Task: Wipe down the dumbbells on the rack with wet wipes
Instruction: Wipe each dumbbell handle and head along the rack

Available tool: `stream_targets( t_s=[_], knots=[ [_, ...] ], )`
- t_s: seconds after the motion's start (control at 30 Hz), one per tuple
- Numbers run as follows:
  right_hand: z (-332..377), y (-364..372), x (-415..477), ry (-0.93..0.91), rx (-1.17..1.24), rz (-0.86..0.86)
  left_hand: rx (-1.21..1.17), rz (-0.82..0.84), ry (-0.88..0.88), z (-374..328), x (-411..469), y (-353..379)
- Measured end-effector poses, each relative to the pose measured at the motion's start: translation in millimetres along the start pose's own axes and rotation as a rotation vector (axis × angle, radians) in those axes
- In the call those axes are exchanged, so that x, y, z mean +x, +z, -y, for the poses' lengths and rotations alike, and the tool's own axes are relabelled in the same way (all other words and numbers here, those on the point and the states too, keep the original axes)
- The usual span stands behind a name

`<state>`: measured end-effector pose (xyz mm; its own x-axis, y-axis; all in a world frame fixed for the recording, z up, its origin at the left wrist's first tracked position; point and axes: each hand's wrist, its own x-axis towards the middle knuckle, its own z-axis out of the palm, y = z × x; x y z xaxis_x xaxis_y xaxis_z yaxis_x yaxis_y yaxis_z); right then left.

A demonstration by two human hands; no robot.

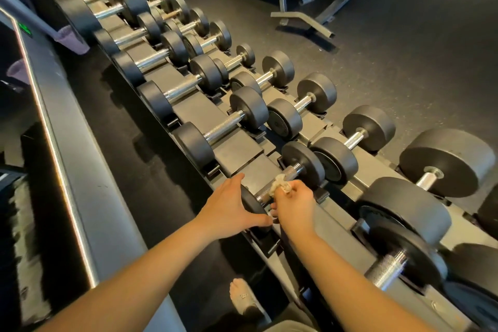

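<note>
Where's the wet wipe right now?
Head view, lower centre: the wet wipe is bunched in the right hand against the chrome handle of the nearest left-row dumbbell, just right of the left hand resting on its near weight.

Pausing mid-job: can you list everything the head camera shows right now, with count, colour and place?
Dumbbells: many, black heads with chrome handles, in rows along the rack.
Wiped dumbbell: one, black and chrome, on the rack between the hands.
Wet wipe: one, white, bunched on that dumbbell's handle.
Rack: one, dark grey, running diagonally through the view.
Metal frame: one, grey, on the floor beyond the rack.
Floor: dark grey, right and top.
Purple cloth: one, upper left.
Foot: one, pale sock, bottom centre.
Left hand: bare, rests on the wiped dumbbell's near head.
Right hand: bare, pinches the wet wipe.
</note>
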<state>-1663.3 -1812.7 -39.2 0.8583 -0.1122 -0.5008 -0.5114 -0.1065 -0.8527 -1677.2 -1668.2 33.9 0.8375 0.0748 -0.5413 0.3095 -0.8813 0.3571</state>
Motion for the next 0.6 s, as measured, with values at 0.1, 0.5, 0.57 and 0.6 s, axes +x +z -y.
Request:
stream_targets(
  t_s=[0.1, 0.5, 0.57, 0.6],
  knots=[
    [3.9, 5.1, -1.7, 0.171, 0.126, 0.028, -0.071, 0.025, -0.018, 3.8, 5.2, -4.3],
    [2.8, 13.5, 10.7, 0.437, -0.051, 0.261, -0.213, 0.221, -0.122, 7.5, 18.3, -29.9],
    [3.3, 18.3, 18.4, 0.501, 0.011, 0.227, -0.203, 0.229, -0.122, 5.8, 19.5, -31.8],
    [4.1, 20.8, 20.4, 0.529, 0.042, 0.194, -0.204, 0.232, -0.116, 5.3, 19.3, -32.1]
  ],
)
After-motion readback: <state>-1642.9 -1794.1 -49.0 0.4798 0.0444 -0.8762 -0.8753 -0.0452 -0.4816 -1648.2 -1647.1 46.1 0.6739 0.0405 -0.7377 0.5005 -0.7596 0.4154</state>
